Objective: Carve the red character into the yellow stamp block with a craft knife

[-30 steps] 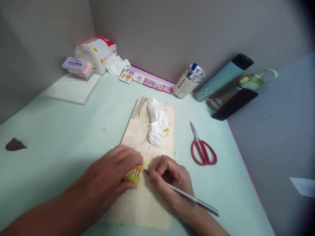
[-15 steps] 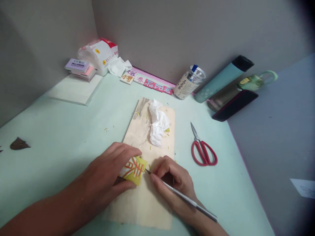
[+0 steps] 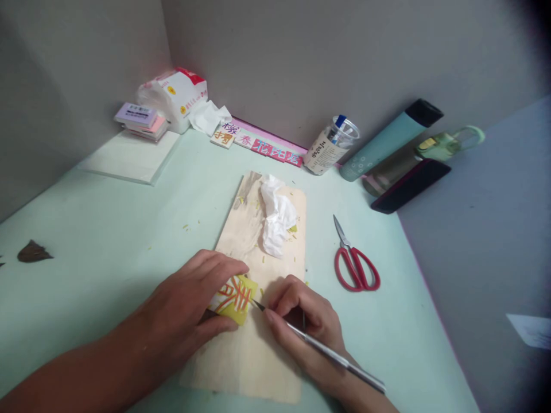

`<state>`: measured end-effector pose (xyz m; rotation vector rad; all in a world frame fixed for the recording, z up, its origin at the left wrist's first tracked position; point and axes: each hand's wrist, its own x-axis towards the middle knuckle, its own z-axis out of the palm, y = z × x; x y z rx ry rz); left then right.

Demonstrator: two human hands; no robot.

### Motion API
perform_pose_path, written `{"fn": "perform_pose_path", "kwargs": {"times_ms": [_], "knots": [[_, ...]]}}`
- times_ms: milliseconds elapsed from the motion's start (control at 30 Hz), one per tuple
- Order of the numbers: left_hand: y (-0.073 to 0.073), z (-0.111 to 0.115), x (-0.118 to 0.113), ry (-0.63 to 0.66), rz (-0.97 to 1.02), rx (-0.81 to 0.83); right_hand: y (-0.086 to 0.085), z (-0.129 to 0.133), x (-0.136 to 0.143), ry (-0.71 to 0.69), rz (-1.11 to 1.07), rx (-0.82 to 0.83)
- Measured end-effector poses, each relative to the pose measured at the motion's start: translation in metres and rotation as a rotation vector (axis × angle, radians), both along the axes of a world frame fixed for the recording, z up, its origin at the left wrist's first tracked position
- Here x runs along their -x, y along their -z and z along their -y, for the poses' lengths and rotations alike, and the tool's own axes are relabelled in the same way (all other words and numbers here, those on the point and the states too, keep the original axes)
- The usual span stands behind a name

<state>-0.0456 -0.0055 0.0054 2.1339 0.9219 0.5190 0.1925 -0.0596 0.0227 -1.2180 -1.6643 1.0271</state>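
My left hand (image 3: 206,298) is closed round a small yellow carving block (image 3: 237,314) with orange character lines and pale cut areas on its top. In my right hand (image 3: 303,321) is a slim silver craft knife (image 3: 331,351), pinched like a pen. Its dark pointed tip meets the block's right edge; whether it presses in, I cannot tell. Both hands rest over a wooden board (image 3: 258,367). Farther up the board lies a crumpled white tissue (image 3: 278,215), with small yellow shavings scattered around it.
Red-handled scissors (image 3: 356,267) lie right of the board. Behind stand a plastic cup (image 3: 329,146), a teal bottle (image 3: 387,140) and a green-lidded bottle (image 3: 430,150), with a dark phone (image 3: 411,186) leaning. Lettered tiles (image 3: 275,150), a tissue pack (image 3: 176,94) and stacked blocks (image 3: 136,116) line the back.
The knife tip has shifted slightly left and down along the block's edge, and its handle end has dipped a little. My left hand and the block stay almost still.
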Motion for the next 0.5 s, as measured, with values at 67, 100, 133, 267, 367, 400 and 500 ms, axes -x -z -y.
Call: {"fn": "perform_pose_path", "kwargs": {"times_ms": [67,100,133,267,367,400,500], "knots": [[0.0002,0.0001,0.0005,0.005,0.003,0.006,0.0002,-0.0001,0.0005,-0.007,0.015,-0.014],[0.0003,-0.0002,0.0004,0.008,0.004,0.005,0.0001,-0.0004,0.0008,-0.009,0.025,-0.027],[0.0004,-0.0007,0.0003,0.007,0.005,0.004,-0.0001,-0.0007,0.0010,-0.011,0.038,-0.042],[0.0000,-0.0034,-0.0011,0.012,-0.001,0.011,-0.0017,-0.0022,0.0006,-0.024,0.083,-0.084],[-0.0007,-0.0037,-0.0016,0.014,0.000,0.004,-0.0025,-0.0031,-0.0004,-0.032,0.061,-0.070],[-0.0010,-0.0036,-0.0015,0.014,0.001,0.000,-0.0027,-0.0033,-0.0007,-0.032,0.055,-0.066],[-0.0016,-0.0030,-0.0012,0.023,0.004,-0.014,-0.0032,-0.0035,-0.0007,-0.032,0.042,-0.061]]}}
